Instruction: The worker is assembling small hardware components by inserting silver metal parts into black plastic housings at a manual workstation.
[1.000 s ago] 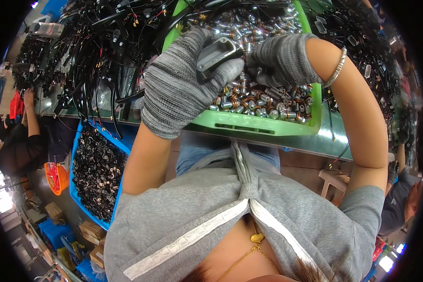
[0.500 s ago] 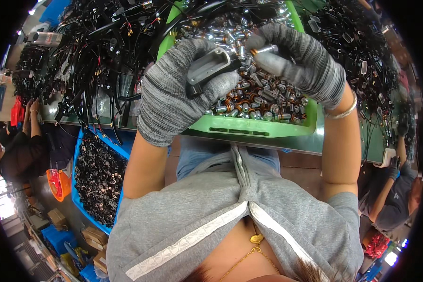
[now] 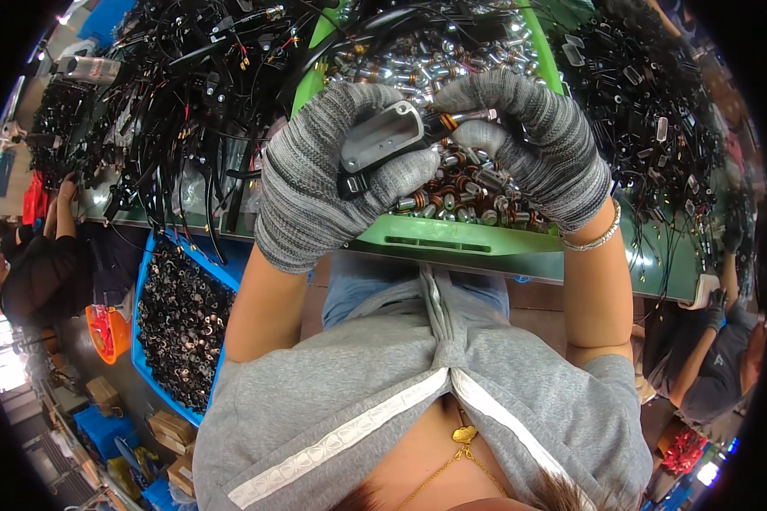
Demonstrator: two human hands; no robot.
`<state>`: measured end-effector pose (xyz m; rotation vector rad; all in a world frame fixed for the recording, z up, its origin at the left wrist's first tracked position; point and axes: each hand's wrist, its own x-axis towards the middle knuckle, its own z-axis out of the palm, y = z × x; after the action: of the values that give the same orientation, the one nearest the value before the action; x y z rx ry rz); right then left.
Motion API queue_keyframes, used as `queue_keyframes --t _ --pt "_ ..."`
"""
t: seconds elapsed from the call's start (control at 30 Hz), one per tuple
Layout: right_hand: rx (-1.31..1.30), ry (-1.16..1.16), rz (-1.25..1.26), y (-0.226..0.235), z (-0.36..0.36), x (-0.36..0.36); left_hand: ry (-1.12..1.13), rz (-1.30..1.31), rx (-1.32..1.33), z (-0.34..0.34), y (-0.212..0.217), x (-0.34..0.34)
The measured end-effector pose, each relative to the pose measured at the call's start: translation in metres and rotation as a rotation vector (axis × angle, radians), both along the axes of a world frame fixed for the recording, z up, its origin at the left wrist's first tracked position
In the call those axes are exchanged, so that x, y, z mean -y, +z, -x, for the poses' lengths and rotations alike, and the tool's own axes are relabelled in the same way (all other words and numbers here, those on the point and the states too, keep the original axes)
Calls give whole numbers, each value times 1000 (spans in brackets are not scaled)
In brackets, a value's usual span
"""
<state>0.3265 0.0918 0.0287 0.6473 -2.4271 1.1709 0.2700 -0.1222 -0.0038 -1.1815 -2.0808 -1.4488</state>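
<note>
My left hand (image 3: pixel 311 175), in a grey striped knit glove, is closed around a black brake master cylinder (image 3: pixel 382 140). Its oblong grey reservoir faces up, uncovered. My right hand (image 3: pixel 545 140), gloved alike, pinches a small silver piston (image 3: pixel 479 115) with an orange-brown ring between thumb and fingers. The piston lies at the right end of the cylinder body; whether it has entered the bore I cannot tell. Both hands are over a green crate (image 3: pixel 452 237) heaped with similar silver pistons (image 3: pixel 439 204).
Black hoses and levers with cables (image 3: pixel 200 111) pile up left of the crate. More black parts (image 3: pixel 648 102) cover the table at right. A blue bin (image 3: pixel 145 358) of small dark parts stands below the table's left edge. Co-workers (image 3: pixel 43 264) are at both sides.
My right hand has moved down and left, bringing the piston against the end of the cylinder body. My left hand has sunk slightly, still gripping the brake master cylinder.
</note>
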Motion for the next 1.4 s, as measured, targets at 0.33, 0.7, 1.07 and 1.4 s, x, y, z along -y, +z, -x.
queue_keyframes --t 0.33,0.7,1.07,1.4 --pt "-67 -27 -135 0 -2 3 -112 -49 61 -2 0 1" --pt "50 -119 -274 7 -10 9 -77 59 -11 -6 3 2" --pt "144 -64 -7 -4 -6 10 4 140 -167 -3 1 1" --pt "122 187 150 -16 -5 -1 -70 49 -16 -8 2 2"
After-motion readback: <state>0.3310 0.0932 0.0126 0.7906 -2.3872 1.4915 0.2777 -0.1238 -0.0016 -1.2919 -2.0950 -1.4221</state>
